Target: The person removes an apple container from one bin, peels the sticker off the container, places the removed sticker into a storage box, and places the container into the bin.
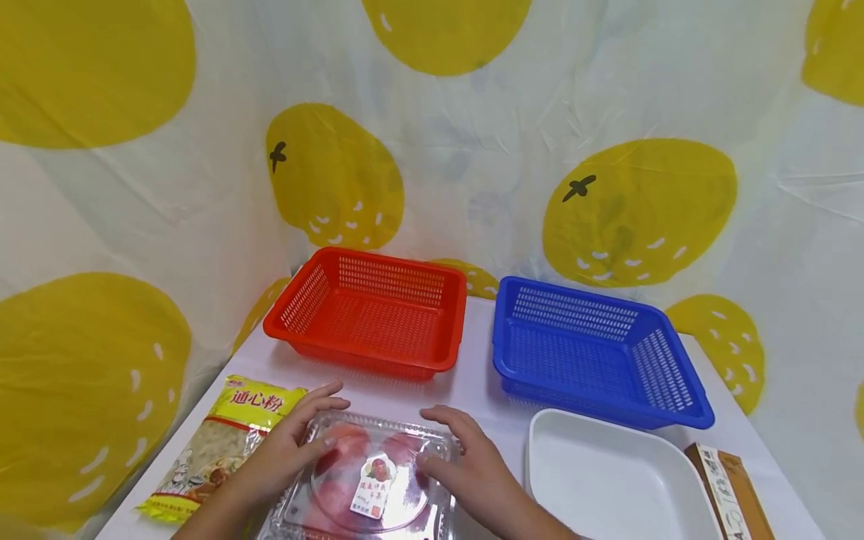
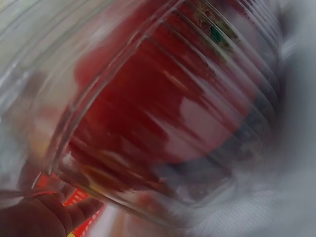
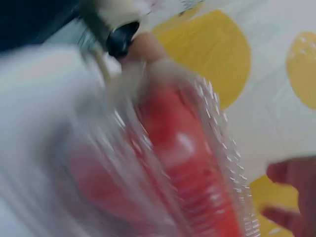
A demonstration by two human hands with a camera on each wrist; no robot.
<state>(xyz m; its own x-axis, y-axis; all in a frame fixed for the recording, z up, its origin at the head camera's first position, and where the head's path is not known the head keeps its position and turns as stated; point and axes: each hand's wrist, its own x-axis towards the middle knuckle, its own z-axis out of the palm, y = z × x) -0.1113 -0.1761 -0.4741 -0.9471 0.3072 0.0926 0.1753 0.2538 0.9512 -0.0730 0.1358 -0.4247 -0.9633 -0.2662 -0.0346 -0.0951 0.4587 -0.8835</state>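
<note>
A clear plastic box of red apples (image 1: 373, 480) sits at the near edge of the table, with a white label on its lid. My left hand (image 1: 286, 450) is at the box's left side, thumb over the lid and fingers spread past the far left corner. At the opposite side, my right hand (image 1: 475, 472) has its thumb over the lid and its fingers extended near the far right corner. In the right wrist view the fingers (image 3: 291, 192) are apart from the box wall. The left wrist view shows fingers (image 2: 54, 215) close by a box corner.
A bag of macaroni (image 1: 226, 442) lies left of the box, partly behind my left forearm. Behind stand a red basket (image 1: 364, 356) and a blue basket (image 1: 574, 401). A white tray (image 1: 614, 480) is at the right, beside a brown box (image 1: 732, 491) with a white label.
</note>
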